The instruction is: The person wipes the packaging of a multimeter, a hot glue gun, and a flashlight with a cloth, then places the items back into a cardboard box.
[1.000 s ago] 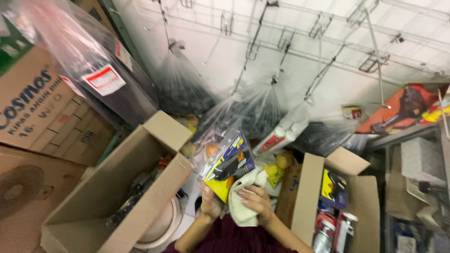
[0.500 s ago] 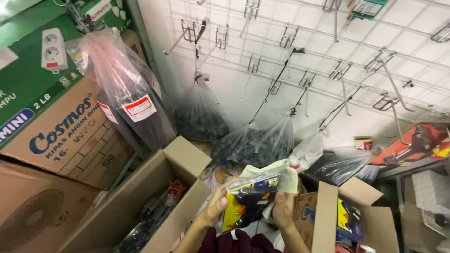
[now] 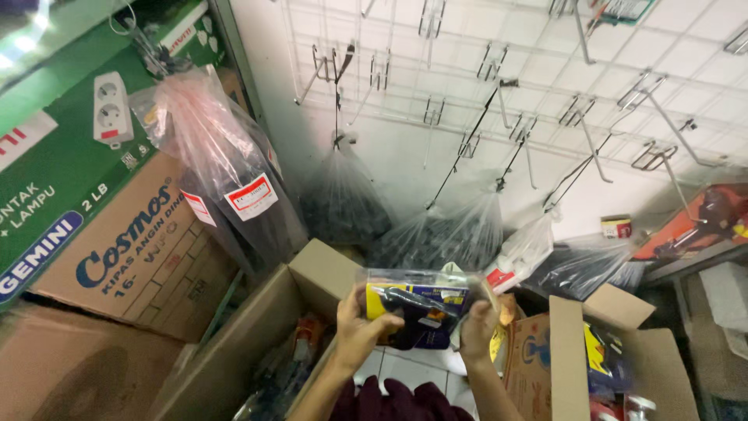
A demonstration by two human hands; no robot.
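Note:
Both my hands hold up a yellow and dark blue packaged tool (image 3: 418, 306) wrapped in clear plastic, in front of my chest. My left hand (image 3: 360, 331) grips its left end, thumb across the front. My right hand (image 3: 477, 327) grips its right end, where loose plastic wrap sticks out. The package is level, above the gap between two open cardboard boxes.
An open cardboard box (image 3: 257, 351) with tools inside stands at the left, another open box (image 3: 604, 362) with packaged goods at the right. Plastic bags of dark items (image 3: 343, 203) hang from a white wire grid wall (image 3: 499, 86) with hooks. Stacked cartons (image 3: 132, 249) fill the left side.
The view has tilted further up the wall and closer to it. The package has turned level between my hands and its plastic wrap is now pulled over it.

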